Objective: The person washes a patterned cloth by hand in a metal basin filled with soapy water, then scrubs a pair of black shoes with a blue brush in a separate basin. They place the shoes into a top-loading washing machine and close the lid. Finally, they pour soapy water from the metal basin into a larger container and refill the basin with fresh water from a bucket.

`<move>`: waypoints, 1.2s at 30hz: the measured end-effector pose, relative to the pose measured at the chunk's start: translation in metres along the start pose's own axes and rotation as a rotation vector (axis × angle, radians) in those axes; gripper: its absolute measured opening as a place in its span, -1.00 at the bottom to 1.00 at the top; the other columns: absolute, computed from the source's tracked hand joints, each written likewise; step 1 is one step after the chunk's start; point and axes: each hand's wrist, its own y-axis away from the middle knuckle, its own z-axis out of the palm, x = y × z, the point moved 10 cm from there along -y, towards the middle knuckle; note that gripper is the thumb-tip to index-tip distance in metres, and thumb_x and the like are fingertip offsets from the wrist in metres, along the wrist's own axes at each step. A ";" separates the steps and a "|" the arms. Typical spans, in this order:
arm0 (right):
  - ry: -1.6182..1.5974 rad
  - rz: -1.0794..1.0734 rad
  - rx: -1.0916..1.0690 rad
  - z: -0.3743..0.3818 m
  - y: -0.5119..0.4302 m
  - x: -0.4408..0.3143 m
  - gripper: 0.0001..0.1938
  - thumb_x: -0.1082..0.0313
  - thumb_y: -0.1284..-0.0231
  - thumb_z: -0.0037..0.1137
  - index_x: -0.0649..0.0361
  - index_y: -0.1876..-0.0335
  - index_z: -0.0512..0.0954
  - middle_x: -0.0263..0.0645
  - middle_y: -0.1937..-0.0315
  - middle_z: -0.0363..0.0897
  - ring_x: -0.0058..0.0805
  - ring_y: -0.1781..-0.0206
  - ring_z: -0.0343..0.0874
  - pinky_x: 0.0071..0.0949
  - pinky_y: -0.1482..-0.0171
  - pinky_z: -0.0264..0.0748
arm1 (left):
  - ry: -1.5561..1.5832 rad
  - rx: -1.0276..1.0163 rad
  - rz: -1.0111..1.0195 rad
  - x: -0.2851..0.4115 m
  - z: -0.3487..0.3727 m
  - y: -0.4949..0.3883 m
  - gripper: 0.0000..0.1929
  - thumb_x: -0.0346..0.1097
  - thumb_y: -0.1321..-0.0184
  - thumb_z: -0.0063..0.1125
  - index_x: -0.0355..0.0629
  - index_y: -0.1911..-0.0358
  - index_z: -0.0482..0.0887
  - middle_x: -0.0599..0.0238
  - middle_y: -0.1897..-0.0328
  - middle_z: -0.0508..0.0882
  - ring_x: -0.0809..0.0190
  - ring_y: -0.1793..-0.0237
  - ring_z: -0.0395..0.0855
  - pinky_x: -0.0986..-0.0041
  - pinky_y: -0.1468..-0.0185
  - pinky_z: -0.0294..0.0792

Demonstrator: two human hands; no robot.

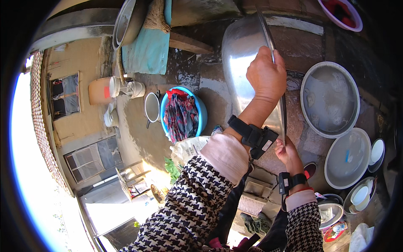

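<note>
A large shiny metal basin (234, 60) is tilted up on its side, its outer wall facing left and its rim seen nearly edge-on. My left hand (267, 74) is closed around the rim at its upper part. Lower down, the fingers of my right hand (287, 151) hold the same rim near its bottom end. Both wrists carry black strapped devices. To the right of the raised basin, a round metal basin (330, 126) of cloudy water stands on the wet paving. Just below it is a second wide basin (333, 170) with liquid and a small blue item.
A blue tub (204, 116) of wet clothes stands left of centre, beside a long-handled dipper (152, 107). White buckets (136, 89) are farther left. Bowls and plates (359, 195) sit at lower right. A small wooden stool (255, 189) is near my legs. A pink basin (355, 28) is at upper right.
</note>
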 end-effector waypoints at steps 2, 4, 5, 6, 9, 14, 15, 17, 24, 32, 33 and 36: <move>0.048 -0.014 -0.031 0.005 0.000 -0.001 -0.86 0.20 -0.19 0.08 0.06 0.38 0.49 -0.43 0.62 0.45 -0.66 0.68 0.31 -0.70 0.67 0.25 | -0.002 -0.011 -0.067 -0.022 -0.010 -0.002 -0.72 -0.23 -0.15 0.06 -0.21 0.59 0.36 0.02 0.68 0.52 -0.17 0.55 0.52 0.11 0.41 0.32; 0.095 -0.042 -0.016 0.007 -0.001 -0.001 -0.86 0.19 -0.19 0.09 0.04 0.37 0.48 -0.45 0.63 0.44 -0.67 0.68 0.30 -0.70 0.66 0.24 | 0.022 0.029 -0.105 -0.045 -0.026 -0.001 -0.72 -0.23 -0.15 0.07 -0.23 0.58 0.36 -0.02 0.67 0.51 -0.20 0.53 0.51 0.11 0.40 0.32; 0.120 -0.065 -0.003 0.007 -0.002 -0.001 -0.86 0.19 -0.19 0.10 0.04 0.37 0.47 -0.46 0.63 0.43 -0.68 0.68 0.30 -0.71 0.66 0.24 | 0.029 0.043 -0.129 -0.060 -0.033 0.001 -0.72 -0.23 -0.16 0.07 -0.24 0.57 0.37 -0.04 0.67 0.51 -0.21 0.52 0.50 0.11 0.40 0.31; 0.154 -0.111 0.062 0.001 -0.003 -0.004 -0.86 0.19 -0.18 0.11 0.03 0.36 0.46 -0.47 0.63 0.42 -0.69 0.68 0.30 -0.71 0.66 0.23 | 0.030 0.053 -0.156 -0.078 -0.041 0.002 -0.71 -0.22 -0.16 0.07 -0.25 0.57 0.37 -0.09 0.66 0.51 -0.24 0.51 0.48 0.11 0.39 0.31; 0.182 -0.164 0.231 -0.015 -0.010 -0.004 -0.87 0.22 -0.18 0.11 0.03 0.31 0.43 -0.48 0.58 0.42 -0.67 0.64 0.31 -0.67 0.65 0.23 | -0.064 0.141 -0.146 -0.139 -0.071 0.018 -0.70 -0.16 -0.20 0.03 -0.23 0.54 0.40 -0.14 0.61 0.54 -0.29 0.48 0.51 0.02 0.39 0.32; 0.498 -0.316 0.416 -0.018 -0.007 -0.018 -0.74 0.25 -0.16 0.08 0.08 0.07 0.37 -0.32 0.29 0.47 -0.44 0.41 0.47 -0.51 0.52 0.42 | -0.103 0.082 -0.342 -0.277 -0.109 0.088 -0.60 -0.10 -0.27 0.00 -0.29 0.59 0.40 -0.06 0.65 0.51 -0.14 0.59 0.46 0.18 0.45 0.31; 0.615 -0.360 0.497 -0.018 -0.001 -0.023 -0.67 0.24 -0.14 0.09 0.08 0.00 0.35 -0.28 0.22 0.47 -0.39 0.37 0.49 -0.46 0.50 0.47 | -0.154 0.084 -0.331 -0.299 -0.118 0.107 -0.58 -0.10 -0.27 -0.01 -0.30 0.60 0.39 -0.07 0.65 0.50 -0.14 0.60 0.45 0.17 0.45 0.30; 0.792 -0.465 0.626 -0.011 0.011 -0.033 -0.55 0.23 -0.11 0.11 0.09 -0.11 0.29 -0.21 0.09 0.45 -0.30 0.30 0.52 -0.39 0.46 0.54 | -0.119 0.042 -0.633 -0.372 -0.119 0.154 -0.56 -0.06 -0.27 -0.01 -0.33 0.58 0.43 -0.09 0.63 0.52 -0.14 0.58 0.47 0.15 0.43 0.31; 1.058 -0.790 0.666 0.002 0.028 -0.061 -0.45 0.24 -0.05 0.16 0.20 -0.15 0.22 -0.08 0.05 0.45 -0.23 0.26 0.56 -0.37 0.51 0.59 | 0.130 -0.381 -1.424 -0.468 -0.073 0.339 -0.56 -0.03 -0.32 -0.12 -0.40 0.27 0.54 0.12 0.52 0.60 0.16 0.68 0.57 0.39 0.69 0.40; 1.030 -0.526 0.566 -0.035 0.023 -0.042 -0.57 0.26 -0.14 0.15 0.12 -0.10 0.30 -0.26 0.14 0.48 -0.45 0.15 0.55 -0.45 0.27 0.57 | 0.387 -0.298 -1.639 -0.474 -0.026 0.355 -0.63 -0.07 -0.30 -0.03 -0.26 0.06 0.48 0.15 0.17 0.60 0.16 0.25 0.64 0.34 0.25 0.57; 1.005 -0.502 0.547 -0.039 0.025 -0.036 -0.55 0.26 -0.15 0.14 0.12 -0.13 0.29 -0.27 0.13 0.48 -0.45 0.11 0.54 -0.44 0.22 0.56 | 0.174 -0.532 -1.588 -0.478 -0.025 0.343 -0.64 -0.05 -0.28 -0.02 -0.24 0.10 0.51 0.15 0.22 0.61 0.19 0.32 0.63 0.39 0.32 0.54; 1.002 -0.455 0.494 -0.051 0.030 -0.020 -0.52 0.25 -0.13 0.16 0.16 -0.15 0.30 -0.22 0.08 0.46 -0.43 0.14 0.57 -0.42 0.21 0.57 | 0.239 -0.543 -1.499 -0.471 -0.012 0.318 -0.65 -0.13 -0.19 -0.03 -0.31 0.16 0.53 0.09 0.30 0.62 0.16 0.50 0.63 0.35 0.45 0.53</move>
